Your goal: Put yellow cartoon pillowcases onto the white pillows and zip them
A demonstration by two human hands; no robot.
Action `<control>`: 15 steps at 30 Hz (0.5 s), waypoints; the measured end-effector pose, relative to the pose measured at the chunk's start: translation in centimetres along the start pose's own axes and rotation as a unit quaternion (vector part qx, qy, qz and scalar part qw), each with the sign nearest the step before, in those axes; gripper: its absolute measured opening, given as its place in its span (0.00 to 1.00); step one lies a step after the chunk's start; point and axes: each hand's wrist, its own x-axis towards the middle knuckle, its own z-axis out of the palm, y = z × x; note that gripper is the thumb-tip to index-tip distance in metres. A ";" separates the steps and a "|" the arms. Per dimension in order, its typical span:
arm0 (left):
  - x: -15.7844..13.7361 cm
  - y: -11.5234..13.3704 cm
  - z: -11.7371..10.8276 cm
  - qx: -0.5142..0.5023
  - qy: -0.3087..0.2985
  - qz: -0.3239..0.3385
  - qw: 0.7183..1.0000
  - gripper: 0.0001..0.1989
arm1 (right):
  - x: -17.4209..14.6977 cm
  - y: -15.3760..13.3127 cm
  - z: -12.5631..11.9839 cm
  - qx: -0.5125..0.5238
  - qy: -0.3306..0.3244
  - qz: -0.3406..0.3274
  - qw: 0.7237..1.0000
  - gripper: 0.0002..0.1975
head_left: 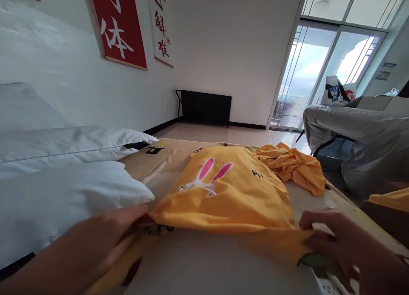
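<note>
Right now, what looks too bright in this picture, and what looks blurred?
Head view: glare washes out part of the glass door; also head view: left hand and right hand look blurred, the rabbit print on the orange cloth clearer.

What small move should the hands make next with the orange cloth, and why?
I'd probably ease the left hand and right hand slightly apart without loosening the grip: both hold the near edge of the orange cloth, whose surface shows loose folds around the rabbit print, so a little tension would likely smooth it.
</note>
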 end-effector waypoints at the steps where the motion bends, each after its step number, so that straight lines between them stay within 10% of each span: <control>1: 0.0 -0.1 -0.4 0.031 0.023 -0.035 0.999 0.10 | 0.4 0.7 -0.1 0.053 0.052 0.040 0.996 0.04; 7: 0.9 -0.8 -1.6 0.102 0.139 -0.186 0.967 0.12 | 3.7 3.9 1.1 0.171 0.247 0.136 0.944 0.20; 15: 3.5 -5.8 -1.0 -0.025 0.131 -0.293 0.947 0.18 | 5.6 7.1 1.6 0.109 0.269 0.144 0.946 0.20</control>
